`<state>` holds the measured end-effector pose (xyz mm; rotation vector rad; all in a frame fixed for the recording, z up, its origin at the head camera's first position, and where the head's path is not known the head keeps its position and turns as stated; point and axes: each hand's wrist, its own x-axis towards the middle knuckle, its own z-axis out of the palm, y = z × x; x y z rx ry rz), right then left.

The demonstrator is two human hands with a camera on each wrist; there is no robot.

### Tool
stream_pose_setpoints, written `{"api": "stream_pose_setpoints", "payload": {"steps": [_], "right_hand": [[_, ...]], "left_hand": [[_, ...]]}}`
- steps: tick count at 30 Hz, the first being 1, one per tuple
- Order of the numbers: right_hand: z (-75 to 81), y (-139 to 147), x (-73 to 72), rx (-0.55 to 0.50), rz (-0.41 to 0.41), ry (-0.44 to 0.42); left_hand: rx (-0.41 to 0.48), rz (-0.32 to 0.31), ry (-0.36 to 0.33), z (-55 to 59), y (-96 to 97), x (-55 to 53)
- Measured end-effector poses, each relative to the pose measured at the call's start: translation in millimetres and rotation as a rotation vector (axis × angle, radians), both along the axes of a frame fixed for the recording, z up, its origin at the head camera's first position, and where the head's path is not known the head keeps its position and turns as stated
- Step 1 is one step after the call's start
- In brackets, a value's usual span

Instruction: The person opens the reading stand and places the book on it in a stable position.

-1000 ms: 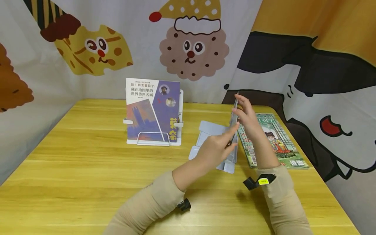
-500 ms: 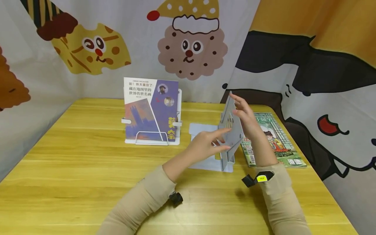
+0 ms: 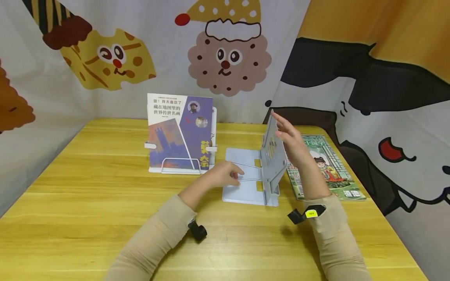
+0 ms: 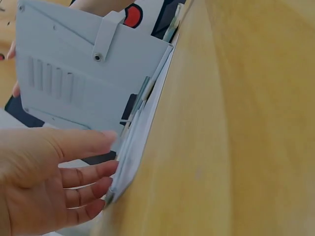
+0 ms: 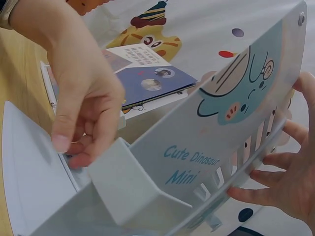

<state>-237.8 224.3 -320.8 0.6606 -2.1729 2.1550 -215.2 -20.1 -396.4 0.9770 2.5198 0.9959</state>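
A pale grey-blue book stand (image 3: pixel 275 158) stands on the table, its flat base (image 3: pixel 242 194) down and its back panel raised and leaning right. The right wrist view shows a dinosaur drawing and "Cute Dinosaur Mini" on the panel (image 5: pixel 221 132). My left hand (image 3: pixel 222 174) is low over the base, thumb and fingertips at the wire support (image 3: pixel 250 180). In the left wrist view, a gap shows between this hand's (image 4: pixel 42 182) thumb and loosely bent fingers. My right hand (image 3: pixel 294 145) touches the panel's far side with spread, nearly straight fingers (image 5: pixel 256 196).
Left of the stand, a purple and white book (image 3: pixel 179 132) rests upright on a white book stand (image 3: pixel 213 117). A green magazine (image 3: pixel 330 168) lies flat to the right, partly behind my right forearm. A cartoon-printed curtain (image 3: pixel 140 15) hangs behind the wooden table (image 3: pixel 105 195).
The panel has gone from nearly edge-on to leaning right, and the base now lies flat. My left hand has moved left from the panel to the base's wire; my right hand stays at the panel.
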Motion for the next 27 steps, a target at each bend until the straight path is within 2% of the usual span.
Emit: {"api": "stream_pose_setpoints", "payload": {"steps": [5,11,16,21,27], "right_hand": [[-1.8,-2,-0.8,0.008,0.006,0.006],[-4.1,-3,-3.0,0.015,0.006,0.017],[-4.9,-4,-2.1,0.018,0.006,0.019],[-4.5,-5,-1.5,0.017,-0.001,0.015],[-4.8,-6,-2.7,0.052,-0.013,0.024]], "left_hand": [[0.022,-0.039,0.035,-10.7,-7.7,-2.4],[0.024,0.01,-0.049,-15.8,-10.1,-6.4],[0.043,0.026,-0.079,-16.2,-10.9,-6.8],[0.135,0.0,-0.104,-22.0,-15.8,-9.3],[0.288,-0.006,-0.221,-29.5,-17.8,-10.2]]}}
